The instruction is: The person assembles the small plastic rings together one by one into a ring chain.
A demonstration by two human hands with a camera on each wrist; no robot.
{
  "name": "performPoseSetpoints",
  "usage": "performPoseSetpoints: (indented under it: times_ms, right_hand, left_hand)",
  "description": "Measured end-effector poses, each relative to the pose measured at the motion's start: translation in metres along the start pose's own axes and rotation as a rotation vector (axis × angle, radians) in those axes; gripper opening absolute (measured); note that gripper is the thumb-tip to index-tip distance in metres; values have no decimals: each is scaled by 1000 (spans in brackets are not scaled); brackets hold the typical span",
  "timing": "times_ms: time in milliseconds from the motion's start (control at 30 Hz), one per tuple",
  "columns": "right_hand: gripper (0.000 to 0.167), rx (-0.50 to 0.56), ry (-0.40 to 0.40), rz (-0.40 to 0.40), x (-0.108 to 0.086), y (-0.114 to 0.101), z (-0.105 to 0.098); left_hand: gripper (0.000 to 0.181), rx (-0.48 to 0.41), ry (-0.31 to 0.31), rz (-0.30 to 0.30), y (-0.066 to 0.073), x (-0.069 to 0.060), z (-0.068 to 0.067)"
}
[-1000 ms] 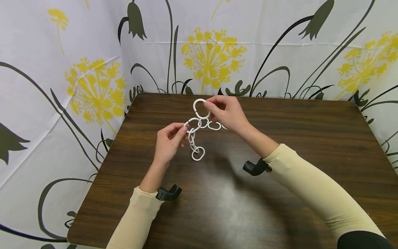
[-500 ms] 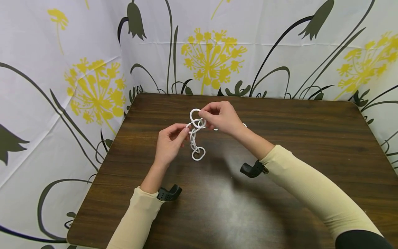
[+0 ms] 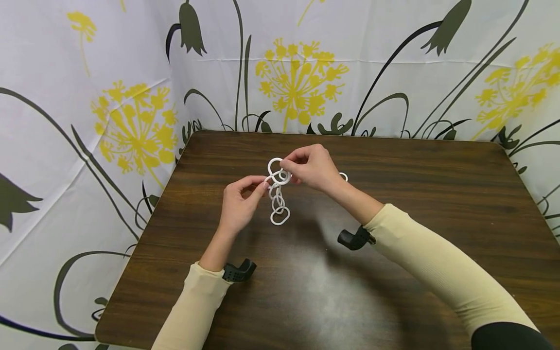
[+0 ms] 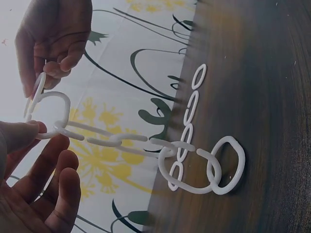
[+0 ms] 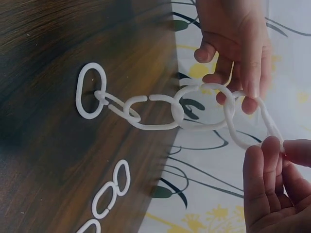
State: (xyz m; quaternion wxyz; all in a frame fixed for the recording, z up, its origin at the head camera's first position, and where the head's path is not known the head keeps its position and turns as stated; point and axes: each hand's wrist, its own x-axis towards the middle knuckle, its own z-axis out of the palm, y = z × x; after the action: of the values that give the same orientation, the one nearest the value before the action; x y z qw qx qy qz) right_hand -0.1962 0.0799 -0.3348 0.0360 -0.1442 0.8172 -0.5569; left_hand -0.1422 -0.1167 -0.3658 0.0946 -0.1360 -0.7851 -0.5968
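Note:
My left hand (image 3: 239, 206) pinches the top link of a white plastic chain (image 4: 115, 141) between thumb and fingers. From there the chain hangs in several joined links, its lowest link (image 5: 79, 92) on the table. Just above, my right hand (image 3: 311, 169) pinches another white link (image 3: 269, 167) with its fingertips. That link overlaps the top link in the head view. In both wrist views the two links meet between the hands, but fingers hide part of the contact and I cannot tell whether they are hooked.
Several more white links (image 5: 95, 206) lie in a row on the dark wooden table (image 3: 393, 204), mostly behind my right wrist in the head view. A flower-print curtain (image 3: 372, 63) stands at the table's back and left edges.
My right hand has lowered its link leftward, from above the chain onto its top link. The left hand has barely moved; the hanging chain has swung slightly right.

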Motion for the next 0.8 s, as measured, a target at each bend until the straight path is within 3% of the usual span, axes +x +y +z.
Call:
performPoseSetpoints:
  times_ms: [400, 600, 800]
  right_hand:
    - [14, -23, 20, 13, 2, 5, -3]
    - [13, 90, 48, 20, 4, 8, -4]
    - [9, 148, 21, 32, 2, 11, -2]
  left_hand:
    - [16, -3, -11, 10, -2, 1, 1]
    - [18, -23, -26, -31, -3, 3, -2]
    - [18, 8, -44, -70, -3, 1, -5]
